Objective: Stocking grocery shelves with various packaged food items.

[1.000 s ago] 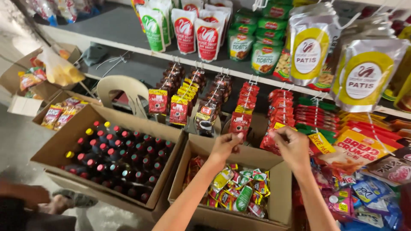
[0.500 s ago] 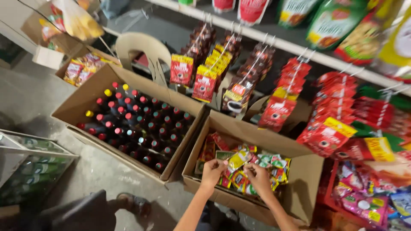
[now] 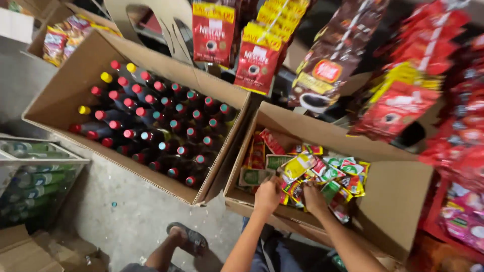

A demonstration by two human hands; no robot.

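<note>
An open cardboard box (image 3: pixel 398 201) on the floor holds a heap of small sachets (image 3: pixel 322 168) in red, green and yellow. Both my hands reach down into it at its near edge. My left hand (image 3: pixel 267 194) is closed around sachets at the front of the heap. My right hand (image 3: pixel 313 197) sits just beside it, fingers curled among the packets; what it holds is hidden by the heap.
A bigger open box (image 3: pixel 60 98) to the left holds several dark bottles (image 3: pixel 161 126) with red, yellow and teal caps. Strips of red and brown coffee sachets (image 3: pixel 214 30) hang above. A crate of green bottles (image 3: pixel 30 186) stands at left. A sandalled foot (image 3: pixel 184 236) rests on the concrete floor.
My hands dropped from the hanging sachet strips down into the sachet box, and the view tilted downward and moved closer to the boxes.
</note>
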